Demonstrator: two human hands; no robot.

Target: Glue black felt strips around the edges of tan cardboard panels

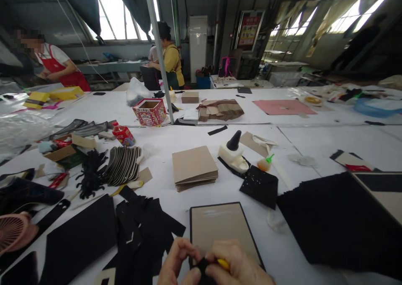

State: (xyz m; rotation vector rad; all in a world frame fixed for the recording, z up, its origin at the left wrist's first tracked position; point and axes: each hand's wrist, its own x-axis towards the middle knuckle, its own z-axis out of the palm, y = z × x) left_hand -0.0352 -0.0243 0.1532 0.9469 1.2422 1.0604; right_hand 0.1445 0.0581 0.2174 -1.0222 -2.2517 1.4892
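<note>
Pinching a small, matte black piece [202, 265] between the fingers of both hands [180, 260] [234, 260], over the near edge of a smooth beige, black-bordered rectangular board [220, 226], at the white worktop's [163, 147] near edge.

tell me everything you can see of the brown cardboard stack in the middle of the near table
The stack is made of tan, roughly square sheets that look like stiff cardboard, plain and matte on top. They lie flat but not quite flush, with uneven layers showing along the front edge. It rests on the white table, just beyond the black-edged board. Apart from the table, nothing appears to touch it.
</note>
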